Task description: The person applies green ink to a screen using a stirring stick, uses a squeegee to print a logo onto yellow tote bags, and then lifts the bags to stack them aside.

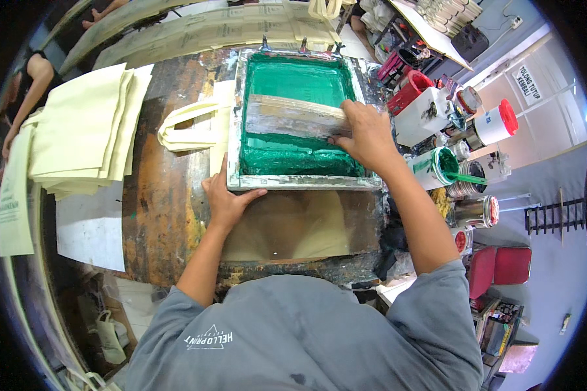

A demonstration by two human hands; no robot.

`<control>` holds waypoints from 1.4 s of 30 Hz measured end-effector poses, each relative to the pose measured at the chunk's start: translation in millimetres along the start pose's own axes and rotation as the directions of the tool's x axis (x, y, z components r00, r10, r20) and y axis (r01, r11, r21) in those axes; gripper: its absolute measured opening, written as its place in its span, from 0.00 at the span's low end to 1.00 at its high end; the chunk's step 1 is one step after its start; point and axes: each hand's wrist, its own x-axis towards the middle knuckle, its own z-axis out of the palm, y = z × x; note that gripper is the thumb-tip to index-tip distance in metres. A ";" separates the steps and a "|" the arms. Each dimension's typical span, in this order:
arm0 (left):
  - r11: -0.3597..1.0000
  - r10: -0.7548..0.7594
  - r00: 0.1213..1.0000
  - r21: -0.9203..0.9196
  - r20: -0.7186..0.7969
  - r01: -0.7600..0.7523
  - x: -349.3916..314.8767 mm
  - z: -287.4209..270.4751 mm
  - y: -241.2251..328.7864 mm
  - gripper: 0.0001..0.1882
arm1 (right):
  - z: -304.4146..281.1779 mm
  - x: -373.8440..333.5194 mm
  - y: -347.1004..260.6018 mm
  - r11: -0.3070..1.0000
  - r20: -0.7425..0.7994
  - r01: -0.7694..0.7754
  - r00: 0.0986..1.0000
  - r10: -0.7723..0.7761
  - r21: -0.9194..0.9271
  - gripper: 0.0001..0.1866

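Observation:
A screen printing frame with green ink spread over its mesh lies on the worktable. Across the inside of the frame rests a wide wooden squeegee, pale and stained. My right hand is closed on the squeegee's right end. At the frame's near left corner, my left hand holds the corner, thumb along the near edge and fingers up the left side. A cream fabric bag lies partly under the frame; its handles stick out to the left.
Stacked cream bags stand at the table's left. A glossy brown board lies nearest me. Along the right are an open tub of green ink and several paint cans. Another person's arm shows at far left.

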 end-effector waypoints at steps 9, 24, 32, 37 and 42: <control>0.998 -0.060 0.997 -0.005 0.049 0.060 -1.3 1.8 -1.3 0.71 | 21.4 -41.2 -25.5 0.999 0.094 0.052 0.994 -0.051 -0.011 0.28; 0.960 -0.081 0.993 0.273 0.081 0.056 -1.6 -10.1 5.5 0.72 | 117.5 180.4 89.7 0.981 -0.080 0.079 0.992 -0.094 -0.178 0.32; 0.925 0.337 0.941 0.192 -0.016 -0.328 145.4 -23.4 44.9 0.63 | 110.9 206.8 102.3 0.988 -0.034 0.040 0.998 -0.046 -0.152 0.35; 0.743 0.528 0.846 0.441 0.078 -0.504 322.6 69.3 44.9 0.39 | 135.3 196.4 85.0 0.972 -0.172 0.044 0.981 -0.085 -0.230 0.32; 0.646 0.619 0.783 0.524 0.065 -0.555 320.5 102.9 28.3 0.34 | 136.5 177.5 85.9 0.961 -0.179 0.067 0.977 -0.118 -0.267 0.29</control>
